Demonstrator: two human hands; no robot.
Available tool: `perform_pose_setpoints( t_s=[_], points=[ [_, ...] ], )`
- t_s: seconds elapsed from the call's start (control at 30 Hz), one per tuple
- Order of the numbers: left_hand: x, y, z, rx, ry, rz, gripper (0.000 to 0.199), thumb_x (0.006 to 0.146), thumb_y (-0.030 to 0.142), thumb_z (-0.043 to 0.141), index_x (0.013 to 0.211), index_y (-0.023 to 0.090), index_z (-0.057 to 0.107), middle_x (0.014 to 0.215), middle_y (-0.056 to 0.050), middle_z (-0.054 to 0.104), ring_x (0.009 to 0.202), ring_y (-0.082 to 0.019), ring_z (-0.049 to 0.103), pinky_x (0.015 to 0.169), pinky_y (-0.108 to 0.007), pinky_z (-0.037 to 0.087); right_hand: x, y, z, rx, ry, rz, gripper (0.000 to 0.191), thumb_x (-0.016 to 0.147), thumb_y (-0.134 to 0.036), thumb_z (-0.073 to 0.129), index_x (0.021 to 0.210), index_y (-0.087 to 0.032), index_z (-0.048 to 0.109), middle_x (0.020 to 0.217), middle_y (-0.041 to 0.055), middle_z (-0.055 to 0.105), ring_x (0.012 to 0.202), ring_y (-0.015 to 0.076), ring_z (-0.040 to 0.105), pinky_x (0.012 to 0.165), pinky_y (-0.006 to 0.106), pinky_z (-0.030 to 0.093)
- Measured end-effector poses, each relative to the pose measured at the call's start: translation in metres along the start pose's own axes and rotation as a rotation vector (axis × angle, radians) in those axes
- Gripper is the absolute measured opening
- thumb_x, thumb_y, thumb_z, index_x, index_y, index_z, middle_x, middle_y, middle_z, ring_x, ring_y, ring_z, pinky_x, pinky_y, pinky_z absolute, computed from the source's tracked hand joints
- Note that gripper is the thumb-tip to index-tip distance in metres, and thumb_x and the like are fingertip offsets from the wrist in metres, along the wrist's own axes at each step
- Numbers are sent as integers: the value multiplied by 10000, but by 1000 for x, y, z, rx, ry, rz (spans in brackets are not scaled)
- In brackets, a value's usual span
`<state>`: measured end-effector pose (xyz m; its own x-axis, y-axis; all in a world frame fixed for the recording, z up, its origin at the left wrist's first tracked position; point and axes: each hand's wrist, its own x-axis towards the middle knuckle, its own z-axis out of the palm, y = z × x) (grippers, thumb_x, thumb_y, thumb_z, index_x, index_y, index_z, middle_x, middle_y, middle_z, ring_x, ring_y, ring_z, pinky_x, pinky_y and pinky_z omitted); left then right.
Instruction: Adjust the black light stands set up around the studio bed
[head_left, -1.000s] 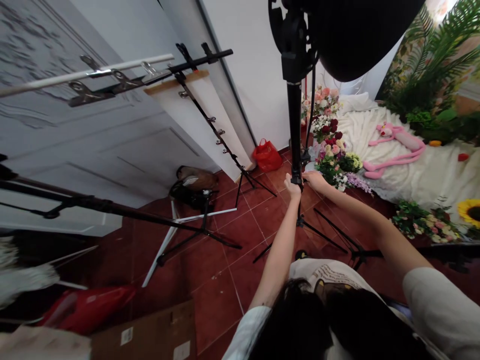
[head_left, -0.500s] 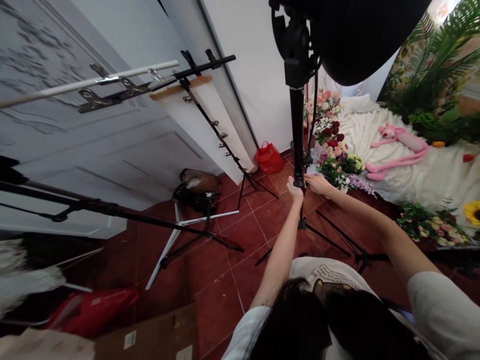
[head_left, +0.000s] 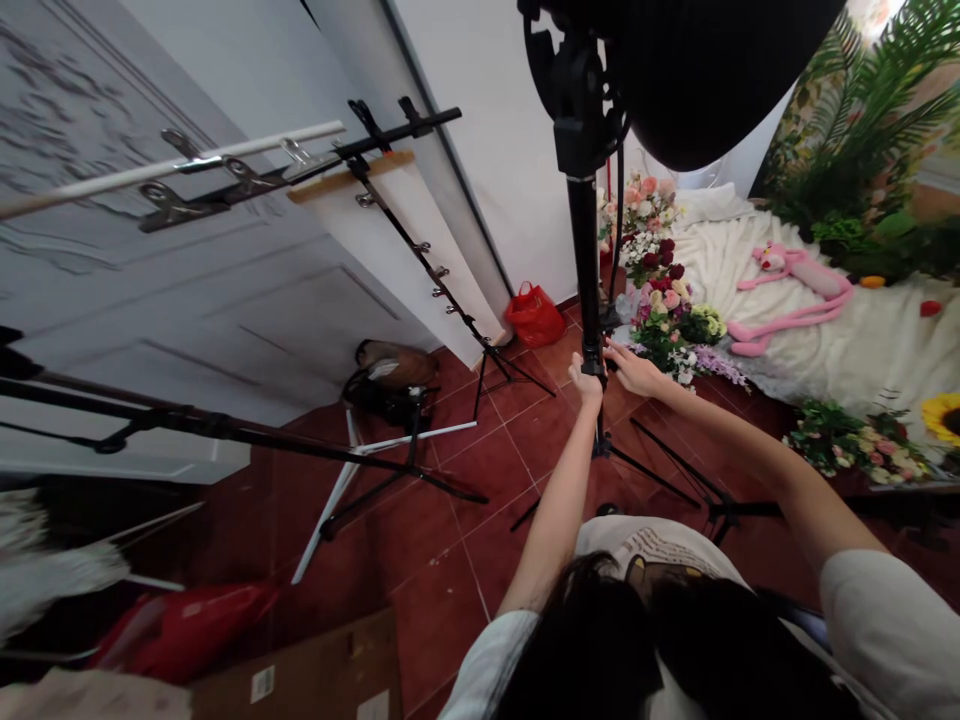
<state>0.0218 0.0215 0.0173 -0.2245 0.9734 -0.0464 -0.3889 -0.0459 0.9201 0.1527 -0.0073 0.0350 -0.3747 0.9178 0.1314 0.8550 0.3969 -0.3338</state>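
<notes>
Head view: my left hand (head_left: 586, 381) wraps the black stand (head_left: 586, 250); whether my right hand (head_left: 636, 374) pinches anything, I can't tell. Likely I'm adjusting it; the next move calls for steadiness.

No word, brand or number can be read. Dark print runs in several short, curved rows across the front of the person's pale shirt (head_left: 694, 532), above a brown and yellow motif (head_left: 660, 571), but the letters are too small and blurred to make out. The cardboard box (head_left: 315, 662) at the bottom carries two white labels: one (head_left: 262, 684) shows fine dark marks, too tiny to tell as letters or bars; the other (head_left: 373, 706), further right, is cut by the lower edge, its marks too faint to read.
</notes>
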Motion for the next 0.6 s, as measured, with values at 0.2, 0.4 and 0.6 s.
perform_pose_setpoints(
  t_s=[0.2, 0.4, 0.6],
  points=[
    [-1, 3, 1, -64, -11, -12, 381, 1002, 502, 474, 805, 204, 605, 495, 35, 495, 403, -111, 456, 454, -227, 400, 9, -7, -8, -41, 33, 59, 435, 860, -87, 534, 1281, -140, 628, 1622, 187, 461, 1304, 306, 634, 896, 399, 636],
    [-2, 6, 1, -116, -21, -20, 374, 983, 511, 516, 791, 204, 611, 472, 37, 498, 391, -111, 465, 436, -222, 389, -20, -16, 25, 71, 166, 124, 525, 932, -137, 484, 1454, -140, 548, 1657, 175, 428, 1338, 303, 621, 890, 395, 642],
    [-1, 6, 3, -141, -4, -29, 379, 974, 540, 528, 823, 208, 629, 470, 53, 473, 356, -103, 422, 410, -228, 346, -74, 1, 68, 142, -11, 149, 637, 836, -111, 570, 1468, -180, 589, 1734, 193, 264, 1289, 329, 666, 966, 454, 618]
  ],
)
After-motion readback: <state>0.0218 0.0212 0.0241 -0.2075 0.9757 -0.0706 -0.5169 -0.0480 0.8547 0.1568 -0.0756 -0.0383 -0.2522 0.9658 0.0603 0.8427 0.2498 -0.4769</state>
